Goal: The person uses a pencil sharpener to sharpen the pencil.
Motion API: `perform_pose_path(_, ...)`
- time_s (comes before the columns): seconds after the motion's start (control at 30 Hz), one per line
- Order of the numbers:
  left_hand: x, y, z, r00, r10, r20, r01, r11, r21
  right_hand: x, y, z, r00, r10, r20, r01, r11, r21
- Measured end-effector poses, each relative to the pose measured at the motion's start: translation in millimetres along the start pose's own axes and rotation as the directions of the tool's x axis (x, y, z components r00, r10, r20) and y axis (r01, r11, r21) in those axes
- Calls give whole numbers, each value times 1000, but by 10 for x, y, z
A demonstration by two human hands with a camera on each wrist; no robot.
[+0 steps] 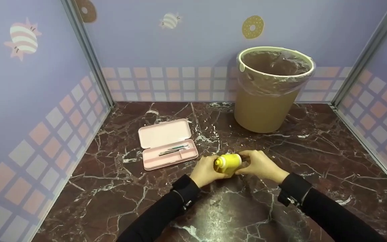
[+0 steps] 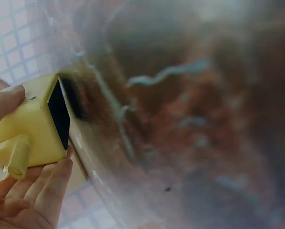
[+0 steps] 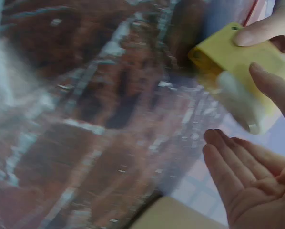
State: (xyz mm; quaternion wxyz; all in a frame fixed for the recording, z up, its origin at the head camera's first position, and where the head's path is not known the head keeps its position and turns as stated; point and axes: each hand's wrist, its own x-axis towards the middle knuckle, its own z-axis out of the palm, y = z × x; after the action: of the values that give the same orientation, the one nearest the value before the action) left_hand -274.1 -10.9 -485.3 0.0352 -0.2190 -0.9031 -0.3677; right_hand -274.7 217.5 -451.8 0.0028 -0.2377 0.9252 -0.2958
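A yellow hand-crank pencil sharpener (image 1: 231, 161) is held low over the table, in front of the body. My left hand (image 1: 207, 170) grips it from the left, thumb on one side and fingers on the other. Its crank handle (image 2: 19, 157) and dark base (image 2: 60, 114) show in the left wrist view. On the other side, my right hand (image 1: 259, 164) is spread at the sharpener's end. In the right wrist view its fingers (image 3: 242, 171) are straight and apart from the yellow body, with the thumb close to it. A whitish part (image 3: 240, 102) of the sharpener faces the right hand.
An open pink pencil case (image 1: 165, 132) lies left of the hands, with several pencils (image 1: 173, 150) in its tray. A tan bin (image 1: 264, 107) lined with a clear bag stands at the back right. Patterned walls (image 1: 180, 43) enclose the marbled table (image 1: 113, 198) on three sides.
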Motion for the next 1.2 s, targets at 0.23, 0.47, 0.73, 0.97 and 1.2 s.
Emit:
perform_pose_path(0.23, 28, -125, -17, 998, 29, 60, -25, 998, -66, 8, 245, 166, 996, 14, 90, -26, 991, 132)
perform_pose_path(0.47, 48, -168, -68, 993, 37, 115, -23, 992, -122, 27, 311, 275, 994, 24, 108, -47, 975, 217)
perform_pose_path(0.73, 67, -212, -95, 986, 24, 165, 3, 987, -160, 71, 355, 358, 993, -38, 107, 8, 963, 269)
perform_pose_path(0.97, 69, -247, -101, 983, 18, 181, 16, 983, -182, 96, 335, 410, 993, -63, 96, 31, 952, 305)
perform_pose_path(1.2, 75, -269, -106, 982, 14, 188, 22, 982, -189, 106, 326, 409, 994, -52, 101, 18, 950, 313)
